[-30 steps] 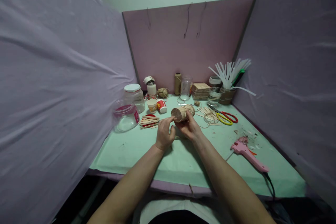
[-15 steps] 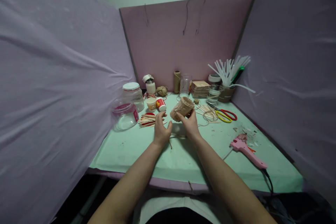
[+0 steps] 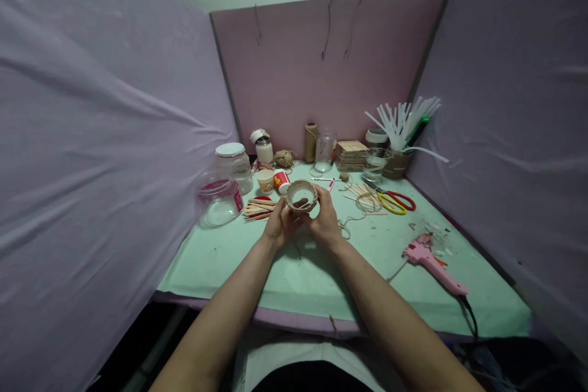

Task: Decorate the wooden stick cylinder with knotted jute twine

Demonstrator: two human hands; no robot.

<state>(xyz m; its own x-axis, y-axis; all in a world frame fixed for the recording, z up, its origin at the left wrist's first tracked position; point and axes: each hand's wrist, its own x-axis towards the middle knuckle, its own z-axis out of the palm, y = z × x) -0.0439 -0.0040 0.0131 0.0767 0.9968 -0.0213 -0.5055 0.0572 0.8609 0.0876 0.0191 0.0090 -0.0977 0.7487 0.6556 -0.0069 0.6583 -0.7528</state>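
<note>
Between my hands is a small beige cup-shaped holder (image 3: 302, 184) with a ridged, rope-like rim, its round opening tilted up toward me. My left hand (image 3: 279, 223) grips it from the left and below, and my right hand (image 3: 325, 219) grips its right side. Fingertips show through the opening; the underside is hidden. A loose length of twine (image 3: 344, 226) lies on the table just right of my right hand. Left of my left hand is a pile of wooden craft sticks (image 3: 258, 209).
A pink glue gun (image 3: 429, 263) lies at the right, with scissors (image 3: 395, 201) behind it. Clear plastic jars (image 3: 219, 202) stand at the left. Along the back are a twine ball (image 3: 283, 159), a glass jar (image 3: 325, 150), stacked wooden squares (image 3: 351, 156) and a pot of glue sticks (image 3: 397, 162).
The holder has moved left and down and turned so its opening faces me. My left hand, apart from it before, now grips it too. A pen-like tool behind it has come into sight.
</note>
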